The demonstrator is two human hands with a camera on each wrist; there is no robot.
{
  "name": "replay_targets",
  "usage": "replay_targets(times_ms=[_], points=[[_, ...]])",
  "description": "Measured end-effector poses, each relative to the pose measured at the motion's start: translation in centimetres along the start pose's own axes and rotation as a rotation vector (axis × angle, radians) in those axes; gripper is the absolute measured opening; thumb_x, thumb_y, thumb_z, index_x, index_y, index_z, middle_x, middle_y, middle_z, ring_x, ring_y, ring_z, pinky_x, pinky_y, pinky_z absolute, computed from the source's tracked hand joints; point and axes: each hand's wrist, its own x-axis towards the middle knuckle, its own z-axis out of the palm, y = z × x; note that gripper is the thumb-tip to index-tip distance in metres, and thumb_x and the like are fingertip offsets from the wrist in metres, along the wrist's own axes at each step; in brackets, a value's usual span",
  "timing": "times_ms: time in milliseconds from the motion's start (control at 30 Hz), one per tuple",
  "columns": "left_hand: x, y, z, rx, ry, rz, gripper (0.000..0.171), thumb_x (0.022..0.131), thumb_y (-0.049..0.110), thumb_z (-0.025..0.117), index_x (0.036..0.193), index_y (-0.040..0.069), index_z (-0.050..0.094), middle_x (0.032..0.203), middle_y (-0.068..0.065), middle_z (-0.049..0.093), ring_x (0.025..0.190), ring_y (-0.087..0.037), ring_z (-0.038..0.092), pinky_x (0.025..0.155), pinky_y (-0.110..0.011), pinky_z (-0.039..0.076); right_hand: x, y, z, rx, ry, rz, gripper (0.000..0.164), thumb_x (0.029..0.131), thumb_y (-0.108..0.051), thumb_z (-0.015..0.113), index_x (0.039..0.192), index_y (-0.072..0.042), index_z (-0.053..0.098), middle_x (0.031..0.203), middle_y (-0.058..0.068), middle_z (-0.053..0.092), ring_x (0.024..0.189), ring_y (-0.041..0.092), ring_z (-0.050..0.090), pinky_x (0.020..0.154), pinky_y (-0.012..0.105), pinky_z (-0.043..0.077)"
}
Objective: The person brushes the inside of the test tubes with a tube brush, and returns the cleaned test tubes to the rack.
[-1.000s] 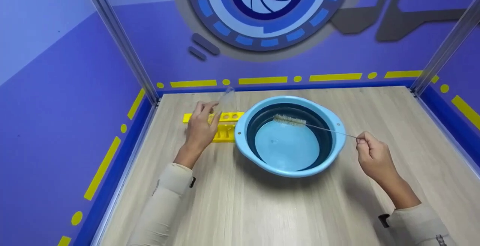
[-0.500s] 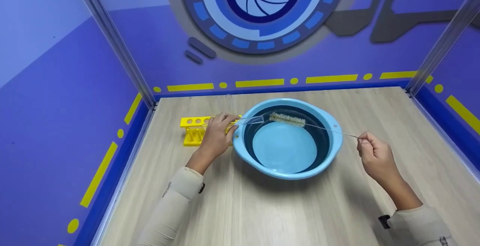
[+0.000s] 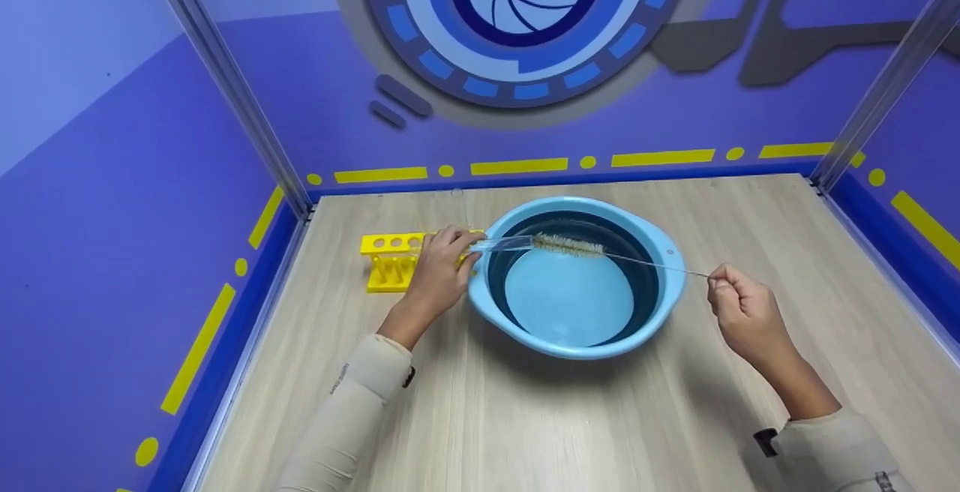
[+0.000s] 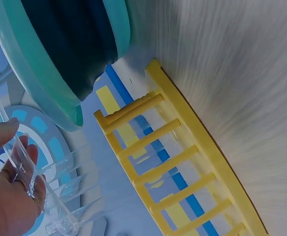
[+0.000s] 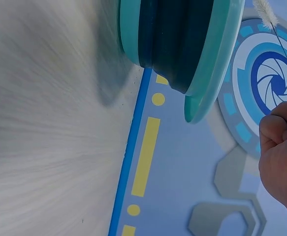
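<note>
Presently, we are holding the tube partly over the basin, mouth at the brush, left hand fingers curled round it, right hand fingers clamped on the wire. We are judging the tube light, slick, likely fragile: grip mid-body, gently.

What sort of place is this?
Likely a purpose-built work booth, though its use isn't certain: printed purple panels wall in a wood-grain table, with metal posts at the far corners.
</note>
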Motion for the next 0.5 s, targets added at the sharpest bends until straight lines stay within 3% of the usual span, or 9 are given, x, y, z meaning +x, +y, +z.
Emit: replay_targets(times_ms=[500], points=[[0.06,-0.26,0.14,0.013,-0.027,-0.002,0.028,0.107,0.020,0.067,0.134,0.020,0.073,0.124,-0.004,0.070,0.120,-0.026,0.062,0.108,-0.048,0.042,0.28,-0.14,-0.10,0.006,-0.045,-0.049,0.034,0.102,0.012,0.041,0.077,-0.003,0.059,0.064,-0.010,0.047,0.056,0.001,0.041,0.049,0.029,0.033]])
